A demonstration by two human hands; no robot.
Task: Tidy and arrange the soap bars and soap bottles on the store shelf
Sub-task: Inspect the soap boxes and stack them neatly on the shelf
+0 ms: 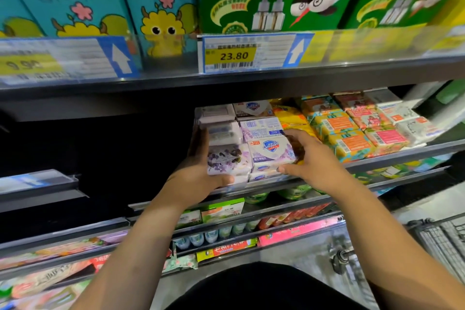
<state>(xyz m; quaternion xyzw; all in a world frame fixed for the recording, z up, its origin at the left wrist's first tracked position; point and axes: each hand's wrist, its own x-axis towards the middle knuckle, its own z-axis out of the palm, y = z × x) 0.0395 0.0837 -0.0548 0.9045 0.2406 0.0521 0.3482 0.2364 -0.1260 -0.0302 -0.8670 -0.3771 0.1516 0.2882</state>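
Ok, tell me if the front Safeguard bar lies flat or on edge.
Flat: Safeguard bar lies label-up atop its stack, right hand gripping it.

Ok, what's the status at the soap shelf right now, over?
Left hand grips lavender soap pack. Right hand grips Safeguard soap pack beside it. Orange soap packs crowd the right side.
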